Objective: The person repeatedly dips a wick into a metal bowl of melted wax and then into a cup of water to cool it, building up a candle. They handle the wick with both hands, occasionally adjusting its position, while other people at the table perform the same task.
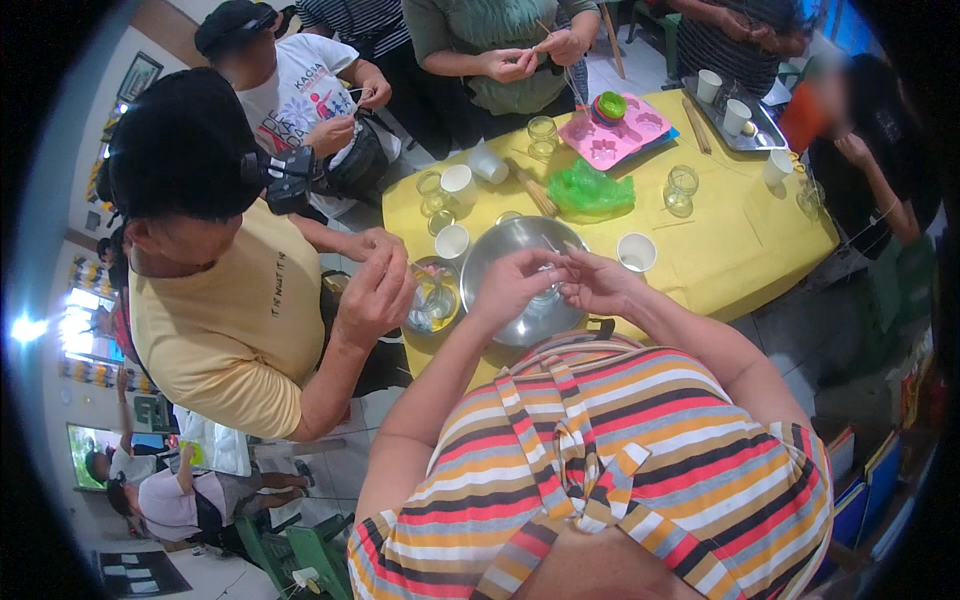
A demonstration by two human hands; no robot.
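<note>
Over a wide steel bowl [515,328] at the table's near edge, my two hands meet, fingertips close together. My left hand [515,287] is closed in a pinch, and my right hand [602,284] pinches right beside it. Something thin and pale shows at the fingertips, too small to name. Below the fingers, a clear glassy shape inside the bowl is partly hidden by my hands. A white paper cup [636,252] stands just right of the bowl, and another paper cup [452,242] stands to its left.
The yellow-covered table [730,235] holds a green plastic bag [590,190], a pink silicone mold [605,148], glass jars [681,190], wooden sticks [530,186] and a metal tray [765,135]. A co-worker in a yellow shirt [220,310] stands close at left; others stand across the table.
</note>
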